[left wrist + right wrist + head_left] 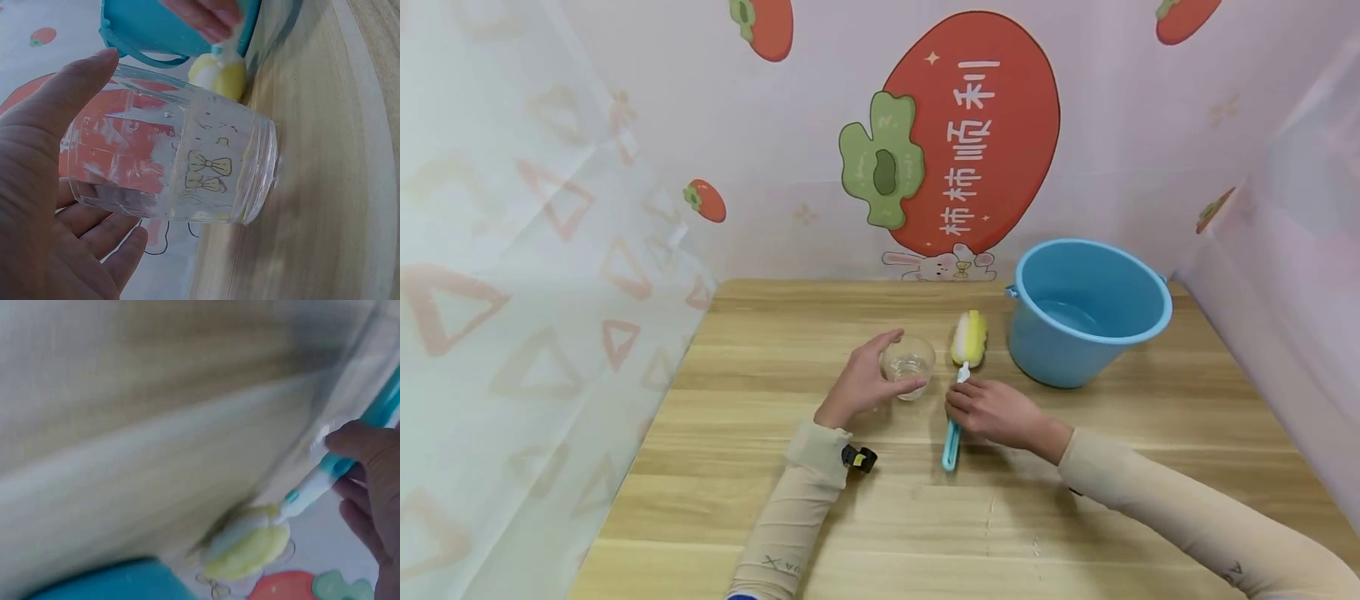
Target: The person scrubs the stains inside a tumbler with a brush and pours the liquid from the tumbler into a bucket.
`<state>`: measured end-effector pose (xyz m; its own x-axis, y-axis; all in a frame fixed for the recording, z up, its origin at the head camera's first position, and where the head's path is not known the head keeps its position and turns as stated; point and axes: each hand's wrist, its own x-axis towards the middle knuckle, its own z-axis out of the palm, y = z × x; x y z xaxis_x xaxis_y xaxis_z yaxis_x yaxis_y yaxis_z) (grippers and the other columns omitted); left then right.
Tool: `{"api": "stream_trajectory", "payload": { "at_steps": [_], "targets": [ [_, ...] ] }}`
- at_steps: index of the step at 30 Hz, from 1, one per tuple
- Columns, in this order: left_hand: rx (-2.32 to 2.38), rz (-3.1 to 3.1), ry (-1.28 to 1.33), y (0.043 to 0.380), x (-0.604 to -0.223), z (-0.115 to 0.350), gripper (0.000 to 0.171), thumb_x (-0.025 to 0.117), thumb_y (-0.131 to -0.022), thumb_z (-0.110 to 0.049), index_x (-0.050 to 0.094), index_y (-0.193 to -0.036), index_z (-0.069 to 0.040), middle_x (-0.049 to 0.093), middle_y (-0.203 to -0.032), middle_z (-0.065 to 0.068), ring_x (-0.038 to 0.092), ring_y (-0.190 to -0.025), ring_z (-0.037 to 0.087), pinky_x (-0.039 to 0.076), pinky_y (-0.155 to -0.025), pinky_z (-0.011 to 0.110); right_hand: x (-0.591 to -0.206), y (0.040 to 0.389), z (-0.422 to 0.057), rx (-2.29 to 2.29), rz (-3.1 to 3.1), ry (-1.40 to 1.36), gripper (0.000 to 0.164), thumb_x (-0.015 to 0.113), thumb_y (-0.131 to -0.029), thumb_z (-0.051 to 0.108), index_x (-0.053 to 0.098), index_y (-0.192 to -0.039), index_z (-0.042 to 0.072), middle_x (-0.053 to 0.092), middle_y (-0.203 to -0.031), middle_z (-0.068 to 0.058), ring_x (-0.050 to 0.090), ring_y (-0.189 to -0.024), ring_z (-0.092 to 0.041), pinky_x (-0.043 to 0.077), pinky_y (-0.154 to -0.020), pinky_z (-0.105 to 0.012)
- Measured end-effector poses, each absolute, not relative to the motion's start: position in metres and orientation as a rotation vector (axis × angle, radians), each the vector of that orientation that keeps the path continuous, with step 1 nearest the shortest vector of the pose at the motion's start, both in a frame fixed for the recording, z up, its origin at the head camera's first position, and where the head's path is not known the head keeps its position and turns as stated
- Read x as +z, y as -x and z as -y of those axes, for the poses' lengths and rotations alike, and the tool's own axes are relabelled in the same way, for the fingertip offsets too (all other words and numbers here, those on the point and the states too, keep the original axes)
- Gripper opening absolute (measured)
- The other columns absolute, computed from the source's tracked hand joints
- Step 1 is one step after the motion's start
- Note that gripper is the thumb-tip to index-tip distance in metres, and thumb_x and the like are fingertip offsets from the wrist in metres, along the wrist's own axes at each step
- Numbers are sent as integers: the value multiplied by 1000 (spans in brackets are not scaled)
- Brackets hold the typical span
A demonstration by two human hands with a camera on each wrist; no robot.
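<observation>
A clear cup [169,150], with bow-shaped drawings showing at its lower part, stands upright on the wooden table. My left hand [868,379] is spread around its upper part, thumb on the near side and fingers on the far side. In the left wrist view the thumb [69,94] lies close at the rim. My right hand [996,412] pinches the blue handle of a sponge bottle brush [970,337], whose yellow and white head points away from me, toward the back of the table. The right wrist view is blurred, but thumb and fingers are at the handle [337,464].
A light blue bucket [1052,350] stands at the back right, close beside the brush head. Behind the table [737,508] hangs a pale cloth [797,200] printed with persimmons. A similar sheet [550,333] closes off the left side. Small wet streaks mark the table near the front.
</observation>
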<state>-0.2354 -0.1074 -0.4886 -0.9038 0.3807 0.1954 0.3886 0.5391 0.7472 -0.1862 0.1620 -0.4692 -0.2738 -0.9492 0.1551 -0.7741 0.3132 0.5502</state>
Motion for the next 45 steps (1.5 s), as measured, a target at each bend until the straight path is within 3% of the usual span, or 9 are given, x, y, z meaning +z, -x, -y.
{"api": "stream_trajectory", "payload": {
  "at_steps": [5,10,14,18,26,31,33,40,45],
  "targets": [
    [-1328,2735,690,237,-488,105,98,92,-80,-50,48,-157,-9,60,-154,13,54,-146,30,42,-122,49,-447,194,-171,-299,2182,-1462,33,86,-86,8,75,-116,4,78,-114,-10,76,-105,-23,63,-90,-37],
    [-1333,2721,694,238,-487,104,97,93,-79,-47,50,-155,-6,62,-151,14,56,-144,31,43,-121,48,-420,209,-176,152,2315,-1265,42,93,-80,13,75,-116,1,81,-108,-11,79,-93,-25,65,-81,-40],
    [-1354,2720,681,236,-489,104,96,93,-79,-45,50,-155,-5,61,-151,16,56,-143,32,43,-121,49,-398,218,-180,416,2428,-1097,35,92,-82,12,74,-111,3,81,-97,-11,78,-83,-25,65,-75,-42],
    [-1354,2720,672,234,-490,102,96,92,-80,-45,49,-156,-5,59,-153,17,55,-145,33,42,-122,49,-381,223,-185,612,2474,-1003,23,90,-84,8,73,-99,4,81,-91,-10,80,-84,-27,65,-74,-45],
    [-1310,2733,631,231,-491,97,100,87,-84,-52,43,-159,-3,51,-161,16,47,-152,34,38,-125,50,-349,225,-186,867,2546,-842,14,84,-91,11,79,-102,3,82,-93,-10,81,-85,-26,65,-78,-49],
    [-1328,2739,589,230,-492,93,102,87,-83,-55,43,-160,-5,49,-163,15,45,-153,36,38,-124,53,-321,224,-184,858,2555,-770,18,84,-92,16,79,-104,4,82,-93,-10,80,-84,-24,65,-78,-49],
    [-1339,2745,572,229,-492,92,102,87,-82,-55,43,-160,-7,49,-163,14,45,-153,36,39,-124,54,-310,225,-182,850,2550,-754,20,85,-92,18,80,-106,5,82,-94,-8,80,-83,-22,65,-78,-45],
    [-1371,2754,518,229,-492,91,99,89,-83,-51,43,-160,-9,49,-164,10,43,-154,34,37,-124,55,-273,229,-166,916,2511,-780,31,85,-91,20,78,-117,5,82,-100,-8,79,-84,-19,53,-74,-8],
    [-1369,2756,504,231,-494,89,98,89,-83,-51,44,-159,-9,51,-162,11,45,-153,33,39,-123,54,-258,229,-152,939,2472,-819,29,86,-91,20,80,-115,5,82,-99,-7,79,-84,-17,54,-76,-7]
  ]
}}
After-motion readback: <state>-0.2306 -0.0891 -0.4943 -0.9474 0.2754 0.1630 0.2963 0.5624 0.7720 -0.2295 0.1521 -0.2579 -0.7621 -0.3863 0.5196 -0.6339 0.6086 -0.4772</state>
